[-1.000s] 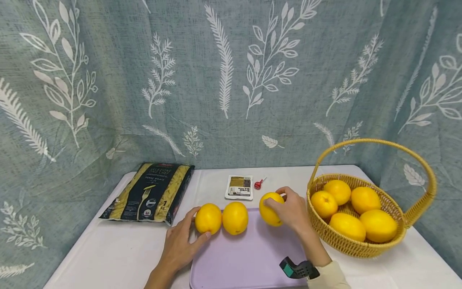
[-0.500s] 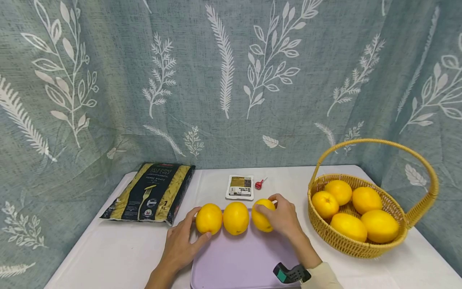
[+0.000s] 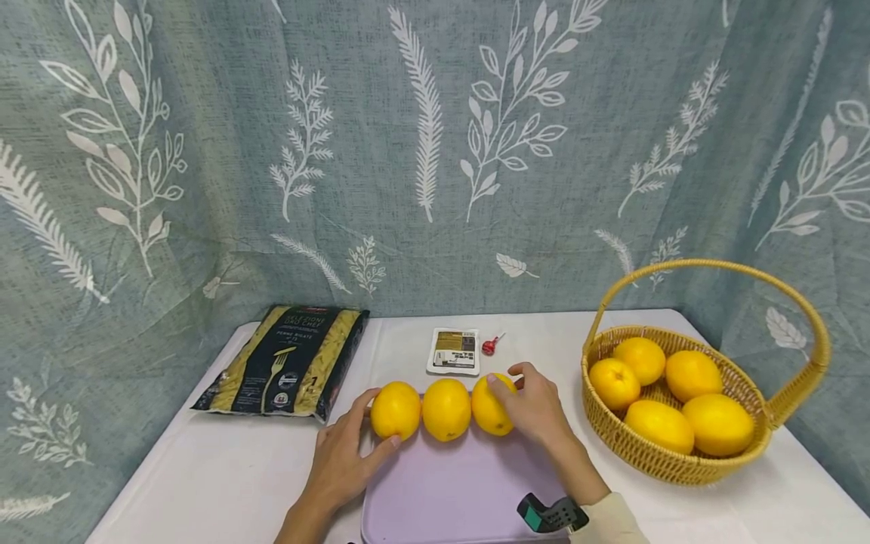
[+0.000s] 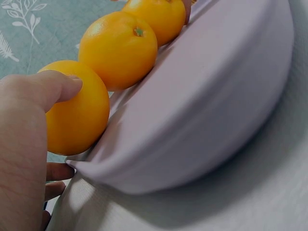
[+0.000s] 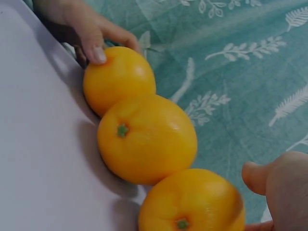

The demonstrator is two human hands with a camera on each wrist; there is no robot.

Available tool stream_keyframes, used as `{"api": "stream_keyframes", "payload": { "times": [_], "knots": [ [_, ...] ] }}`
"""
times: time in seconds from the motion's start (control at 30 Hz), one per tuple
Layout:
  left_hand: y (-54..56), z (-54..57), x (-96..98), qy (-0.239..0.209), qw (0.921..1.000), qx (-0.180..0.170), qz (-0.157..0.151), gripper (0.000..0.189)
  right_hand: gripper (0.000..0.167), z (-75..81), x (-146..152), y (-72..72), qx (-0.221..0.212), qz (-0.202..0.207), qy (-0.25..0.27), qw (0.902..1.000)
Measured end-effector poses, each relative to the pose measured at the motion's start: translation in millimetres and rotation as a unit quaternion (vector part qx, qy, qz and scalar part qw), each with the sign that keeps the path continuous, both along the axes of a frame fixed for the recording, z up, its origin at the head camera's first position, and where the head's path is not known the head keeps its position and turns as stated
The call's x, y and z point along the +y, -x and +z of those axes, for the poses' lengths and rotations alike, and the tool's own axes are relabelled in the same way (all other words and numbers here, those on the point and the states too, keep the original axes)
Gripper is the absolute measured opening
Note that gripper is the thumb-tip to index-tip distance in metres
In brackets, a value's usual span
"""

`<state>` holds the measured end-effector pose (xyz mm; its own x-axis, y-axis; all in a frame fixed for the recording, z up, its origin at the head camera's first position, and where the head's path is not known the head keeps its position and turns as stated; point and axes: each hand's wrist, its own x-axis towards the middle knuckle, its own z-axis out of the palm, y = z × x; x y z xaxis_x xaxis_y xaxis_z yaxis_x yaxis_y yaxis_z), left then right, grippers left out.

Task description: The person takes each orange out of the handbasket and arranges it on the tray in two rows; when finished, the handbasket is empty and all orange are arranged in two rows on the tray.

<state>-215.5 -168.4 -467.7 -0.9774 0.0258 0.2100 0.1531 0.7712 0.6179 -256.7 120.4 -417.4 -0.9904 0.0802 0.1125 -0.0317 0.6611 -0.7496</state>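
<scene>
Three oranges stand in a row along the far edge of a lilac tray (image 3: 462, 491). My left hand (image 3: 338, 457) holds the left orange (image 3: 396, 410), its thumb (image 4: 65, 89) lying on the fruit in the left wrist view. The middle orange (image 3: 446, 409) sits between the other two, its green stem mark facing the tray in the right wrist view. Beside the right orange (image 5: 192, 204) is my right hand (image 3: 540, 412). In the right wrist view its thumb (image 5: 257, 177) stands apart from the peel; its other fingers are mostly hidden.
A wicker basket (image 3: 646, 458) with a tall handle and several oranges or similar yellow fruits stands at the right. At the back left lies a bag of penne (image 3: 285, 363). Behind the tray are a small flat packet (image 3: 454, 351) and a red lollipop (image 3: 489, 347).
My right hand has brought the right orange leftward and down to the row's end, next to the middle one. My left hand has stayed on the left orange.
</scene>
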Motion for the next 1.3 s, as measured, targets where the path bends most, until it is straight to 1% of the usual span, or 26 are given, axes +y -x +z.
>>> {"api": "stream_keyframes", "payload": {
  "times": [0.17,0.27,0.57,0.8,0.97,1.07,1.2,1.3],
  "knots": [
    [1.5,-1.4,0.8,0.002,1.0000,0.004,-0.001,0.079,0.051,5.2,5,-0.1,-0.014,0.001,0.005,0.9999],
    [2.0,-2.1,0.4,0.004,0.9999,0.010,-0.001,0.079,0.051,8.2,7,-0.9,-0.011,0.001,0.008,0.9999],
    [2.6,-2.3,0.2,-0.004,0.9999,0.011,-0.001,0.080,0.046,18.9,11,-2.6,0.018,-0.005,0.041,0.9990],
    [0.0,-0.1,0.3,0.001,0.9999,0.014,-0.001,0.079,0.039,28.9,19,-4.4,0.062,-0.008,0.052,0.9967],
    [-0.4,-0.3,-0.5,0.002,1.0000,0.009,0.000,0.079,0.036,37.4,30,-5.9,0.071,-0.008,0.075,0.9947],
    [-0.2,-0.7,-1.3,0.002,1.0000,0.006,-0.002,0.079,0.035,41.8,39,-6.6,0.070,-0.015,0.083,0.9939],
    [0.5,-1.7,-1.2,-0.004,1.0000,0.002,0.000,0.080,0.033,45.6,53,-7.0,0.080,-0.029,0.089,0.9924],
    [0.6,-2.6,-1.3,-0.006,1.0000,0.003,0.001,0.080,0.032,48.2,64,-7.8,0.090,-0.050,0.088,0.9907]
  ]
}}
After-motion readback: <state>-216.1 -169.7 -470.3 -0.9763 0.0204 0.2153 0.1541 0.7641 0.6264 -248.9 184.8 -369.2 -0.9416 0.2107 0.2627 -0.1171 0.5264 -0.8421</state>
